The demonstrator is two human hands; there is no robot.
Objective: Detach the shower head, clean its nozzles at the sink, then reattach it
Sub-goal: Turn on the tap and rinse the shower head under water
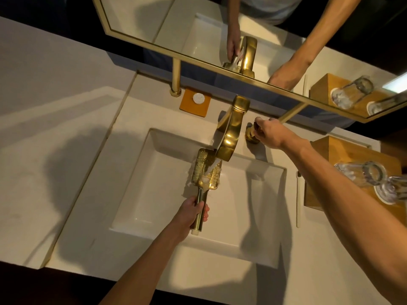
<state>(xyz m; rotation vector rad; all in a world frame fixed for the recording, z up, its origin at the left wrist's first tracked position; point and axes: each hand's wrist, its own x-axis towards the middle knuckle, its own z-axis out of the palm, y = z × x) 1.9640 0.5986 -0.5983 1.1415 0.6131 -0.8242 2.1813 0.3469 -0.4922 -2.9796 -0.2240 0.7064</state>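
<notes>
A gold rectangular shower head (203,170) with a straight handle is held over the white sink basin (253,201), nozzle face up, under the gold faucet spout (230,137). Water runs from the spout onto the nozzles and splashes. My left hand (195,211) grips the handle near its lower end. My right hand (267,134) reaches to the right of the faucet and its fingers hold the gold tap handle (251,134).
A white toothbrush (298,199) lies on the counter right of the basin. A wooden tray (343,150) with upturned glasses (361,173) stands at the right. An orange coaster with a white disc (195,102) sits behind the basin. A gold-framed mirror (198,56) hangs above.
</notes>
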